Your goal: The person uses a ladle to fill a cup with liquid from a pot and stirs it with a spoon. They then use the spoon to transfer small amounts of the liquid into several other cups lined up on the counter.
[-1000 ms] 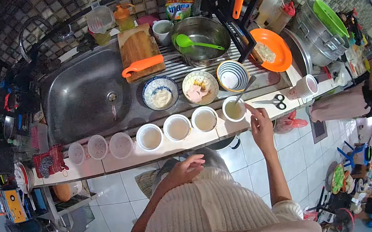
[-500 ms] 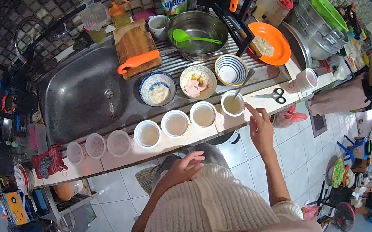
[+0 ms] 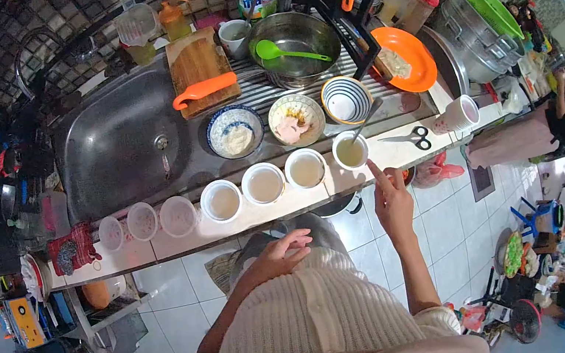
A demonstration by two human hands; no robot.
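My right hand [image 3: 392, 197] reaches up to the counter edge with its index finger stretched out. That fingertip is right at the near rim of a white plastic cup [image 3: 350, 167], which holds pale liquid and a metal spoon [image 3: 365, 121] leaning out to the right. Nothing shows in the hand. In front of my body, my left hand [image 3: 283, 254] hovers with loosely bent fingers and holds nothing. Left of the spoon cup, three more white cups, among them the nearest one [image 3: 307, 186], contain similar pale liquid.
Clear plastic cups [image 3: 180, 232] line the counter's left part. Scissors [image 3: 419, 138] and stacked cups [image 3: 466, 110] lie to the right. Behind are a patterned bowl [image 3: 300, 137], a striped bowl [image 3: 350, 120], a steel pot [image 3: 296, 78] and the sink [image 3: 114, 152]. Another person [image 3: 515, 139] stands far right.
The view has shifted slightly, so the counter things sit a little higher. My right index finger has moved slightly left, and my left hand stays in place.
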